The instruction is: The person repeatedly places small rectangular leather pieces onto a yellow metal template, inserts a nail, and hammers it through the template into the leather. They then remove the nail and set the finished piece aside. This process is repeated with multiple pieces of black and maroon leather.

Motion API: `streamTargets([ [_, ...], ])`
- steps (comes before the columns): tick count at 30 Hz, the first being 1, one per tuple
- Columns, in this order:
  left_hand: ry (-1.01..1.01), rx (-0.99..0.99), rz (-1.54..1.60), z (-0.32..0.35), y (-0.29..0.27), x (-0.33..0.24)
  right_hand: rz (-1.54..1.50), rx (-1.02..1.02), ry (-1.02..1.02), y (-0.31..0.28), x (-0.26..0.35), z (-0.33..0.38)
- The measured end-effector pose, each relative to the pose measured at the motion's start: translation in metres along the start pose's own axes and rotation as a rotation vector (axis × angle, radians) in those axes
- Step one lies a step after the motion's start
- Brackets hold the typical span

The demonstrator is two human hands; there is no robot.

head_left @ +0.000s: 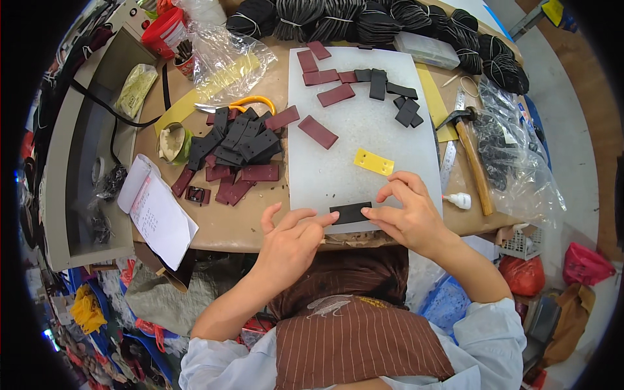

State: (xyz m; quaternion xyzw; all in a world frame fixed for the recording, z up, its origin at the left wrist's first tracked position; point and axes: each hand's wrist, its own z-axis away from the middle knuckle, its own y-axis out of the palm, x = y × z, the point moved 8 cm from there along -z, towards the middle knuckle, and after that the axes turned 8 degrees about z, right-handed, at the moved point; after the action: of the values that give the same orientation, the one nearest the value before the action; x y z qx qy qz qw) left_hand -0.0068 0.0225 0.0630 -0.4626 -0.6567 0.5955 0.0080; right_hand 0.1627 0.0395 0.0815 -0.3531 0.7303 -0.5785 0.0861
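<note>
A small black rectangular piece [350,212] lies near the front edge of a white cutting board [364,130]. My left hand [289,244] touches its left end with the index fingertip. My right hand [406,214] presses its right end with the fingertips. A yellow rectangular template [373,161] with two holes lies just above my right hand. Dark red pieces [318,132] and black pieces [407,112] are scattered over the far half of the board.
A heap of black and dark red pieces [237,153] sits left of the board, beside yellow-handled scissors [250,103] and a tape roll [172,143]. A hammer [473,156], a steel ruler [450,159] and a small glue bottle [459,200] lie at the right. A paper sheet [159,214] hangs over the front left edge.
</note>
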Motion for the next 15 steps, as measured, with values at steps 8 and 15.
streamTargets([
  [8, 0.041, 0.016, 0.005, -0.005, 0.003, -0.006, -0.301, 0.121, 0.115, 0.009, -0.016, -0.007],
  [15, 0.047, 0.038, -0.011, -0.006, 0.002, -0.011, -0.092, -0.034, -0.008, 0.008, -0.009, 0.008],
])
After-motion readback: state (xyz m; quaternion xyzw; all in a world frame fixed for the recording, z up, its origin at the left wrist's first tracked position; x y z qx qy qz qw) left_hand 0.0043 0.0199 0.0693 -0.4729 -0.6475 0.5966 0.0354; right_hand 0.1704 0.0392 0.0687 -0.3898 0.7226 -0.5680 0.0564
